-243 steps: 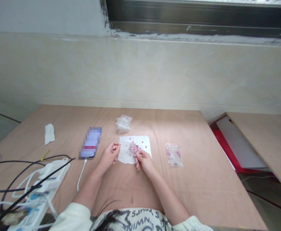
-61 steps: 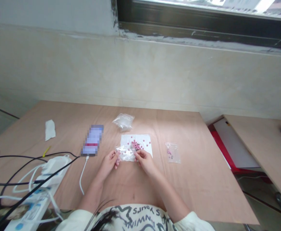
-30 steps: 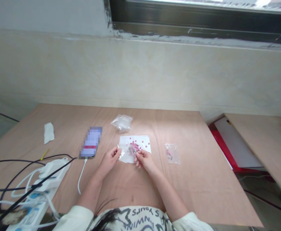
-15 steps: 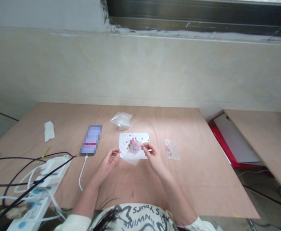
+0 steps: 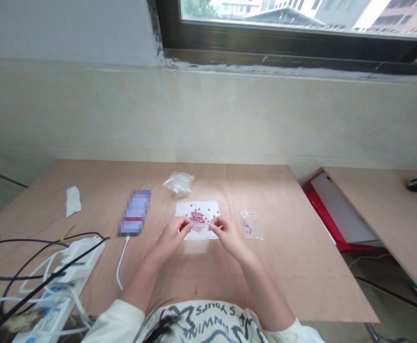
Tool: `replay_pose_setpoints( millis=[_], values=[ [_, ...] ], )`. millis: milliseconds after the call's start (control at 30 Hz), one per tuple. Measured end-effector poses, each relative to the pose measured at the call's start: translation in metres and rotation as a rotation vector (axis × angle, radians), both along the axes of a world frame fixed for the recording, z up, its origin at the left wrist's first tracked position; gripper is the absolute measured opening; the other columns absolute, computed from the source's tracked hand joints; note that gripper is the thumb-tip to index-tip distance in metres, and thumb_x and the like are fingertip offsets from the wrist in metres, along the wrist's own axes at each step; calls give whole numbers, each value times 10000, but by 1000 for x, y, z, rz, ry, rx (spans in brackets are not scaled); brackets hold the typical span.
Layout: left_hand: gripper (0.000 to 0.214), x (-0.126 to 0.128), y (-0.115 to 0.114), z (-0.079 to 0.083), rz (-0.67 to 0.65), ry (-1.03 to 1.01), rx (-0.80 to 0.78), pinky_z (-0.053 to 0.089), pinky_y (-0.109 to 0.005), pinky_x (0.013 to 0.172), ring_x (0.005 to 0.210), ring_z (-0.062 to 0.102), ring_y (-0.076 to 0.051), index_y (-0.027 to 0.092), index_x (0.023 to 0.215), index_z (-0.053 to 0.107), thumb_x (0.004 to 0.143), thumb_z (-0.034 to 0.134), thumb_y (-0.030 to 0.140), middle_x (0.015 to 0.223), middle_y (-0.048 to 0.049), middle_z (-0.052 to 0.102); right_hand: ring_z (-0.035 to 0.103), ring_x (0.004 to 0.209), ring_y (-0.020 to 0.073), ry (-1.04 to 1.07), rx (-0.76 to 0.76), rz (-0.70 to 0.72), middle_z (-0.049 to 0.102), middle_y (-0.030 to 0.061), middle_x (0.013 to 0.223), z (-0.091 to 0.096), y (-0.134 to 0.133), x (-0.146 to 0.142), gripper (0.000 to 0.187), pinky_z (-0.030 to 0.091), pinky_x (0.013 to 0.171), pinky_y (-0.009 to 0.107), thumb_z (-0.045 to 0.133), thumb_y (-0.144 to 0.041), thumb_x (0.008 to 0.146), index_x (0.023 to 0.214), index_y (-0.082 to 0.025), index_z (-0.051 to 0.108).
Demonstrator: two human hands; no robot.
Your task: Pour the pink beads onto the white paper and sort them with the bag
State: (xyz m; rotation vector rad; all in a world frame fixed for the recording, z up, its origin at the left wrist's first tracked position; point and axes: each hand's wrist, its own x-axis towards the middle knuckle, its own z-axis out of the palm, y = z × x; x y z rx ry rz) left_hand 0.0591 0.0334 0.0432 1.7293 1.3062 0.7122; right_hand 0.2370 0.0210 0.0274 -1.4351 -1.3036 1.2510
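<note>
My left hand (image 5: 174, 234) and my right hand (image 5: 227, 232) face each other over the near part of a white sheet (image 5: 180, 206). Each pinches one side of a small clear plastic bag (image 5: 198, 230), stretched between the fingertips. Small pink beads (image 5: 197, 216) lie in a cluster on the sheet just beyond the bag, with several scattered around it. To the right of my right hand, a second small clear bag (image 5: 253, 226) lies flat with a few pink pieces in it. The bag in my hands is see-through, so its contents are hard to make out.
A crumpled clear bag (image 5: 179, 184) lies behind the sheet. Left of it are a phone (image 5: 135, 212) on a white cable and a white paper piece (image 5: 73, 202). A power strip (image 5: 76, 262) with tangled cables fills the near left. Another desk (image 5: 383, 200) stands at right.
My left hand has moved right and closed on the clear bag's left side. The bag has come nearer to me, uncovering the beads. The camera view has tilted up slightly.
</note>
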Motion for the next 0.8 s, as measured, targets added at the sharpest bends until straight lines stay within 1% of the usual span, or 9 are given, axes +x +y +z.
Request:
replay_pose_setpoints(
  millis=[100, 167, 267, 333, 467, 567, 633, 700, 800],
  values=[
    [194, 1, -2, -1, 0, -2, 33, 351, -235, 627, 656, 486, -144, 184, 687, 533, 775, 438, 329, 666, 4, 530, 421, 566, 131, -29, 26, -56, 460, -18, 555, -2, -3, -5, 145, 309, 556, 246, 507, -233, 688, 562, -183, 456],
    [189, 2, -4, -2, 13, -13, 36, 353, -231, 631, 658, 488, -141, 183, 693, 528, 778, 436, 324, 673, 5, 528, 424, 592, 133, -16, 45, -74, 468, -14, 590, -1, -8, -10, 134, 314, 567, 243, 499, -246, 702, 591, -185, 454],
    [187, 3, -8, -3, 54, -30, 14, 354, -230, 633, 657, 486, -137, 180, 695, 518, 780, 432, 323, 665, 9, 515, 457, 645, 137, 75, 10, -17, 514, -2, 664, 1, -14, -15, 135, 335, 590, 239, 497, -303, 726, 666, -182, 498],
    [194, 3, -12, -1, 61, -48, -26, 356, -227, 624, 658, 481, -134, 177, 699, 514, 783, 429, 330, 668, 9, 508, 474, 651, 137, 138, -12, 2, 532, 0, 665, 1, -17, -17, 150, 344, 604, 241, 504, -319, 725, 672, -179, 515],
    [200, 4, -17, 4, -3, -144, -138, 366, -213, 603, 677, 477, -130, 170, 752, 516, 784, 429, 347, 693, 7, 499, 433, 565, 115, 234, -20, -37, 487, -23, 559, 5, -19, -17, 158, 326, 573, 235, 555, -289, 673, 573, -174, 514],
    [209, 4, -15, 7, -75, -168, -157, 364, -208, 592, 664, 462, -123, 162, 727, 519, 780, 436, 346, 670, 12, 481, 410, 540, 107, 251, -79, -31, 475, -27, 525, 8, -17, -15, 145, 318, 560, 234, 582, -261, 638, 536, -170, 535],
    [220, 4, -11, 8, -87, -154, -130, 356, -207, 581, 646, 447, -118, 156, 698, 516, 784, 430, 339, 649, 17, 465, 437, 573, 116, 240, -67, -18, 513, -16, 564, 9, -15, -16, 136, 329, 582, 238, 589, -275, 639, 560, -169, 558],
    [218, 5, -6, 10, -76, -140, -92, 351, -211, 588, 644, 443, -116, 153, 687, 514, 785, 429, 328, 646, 21, 462, 475, 631, 131, 252, -34, 6, 560, 1, 643, 8, -13, -18, 139, 345, 614, 247, 591, -306, 652, 633, -169, 578],
    [215, 7, -2, 12, -91, -138, -93, 348, -214, 594, 642, 443, -113, 151, 679, 516, 782, 440, 325, 643, 23, 464, 503, 651, 137, 349, -37, 10, 580, 6, 662, 5, -10, -21, 179, 362, 635, 255, 601, -346, 653, 668, -171, 568]
  ],
)
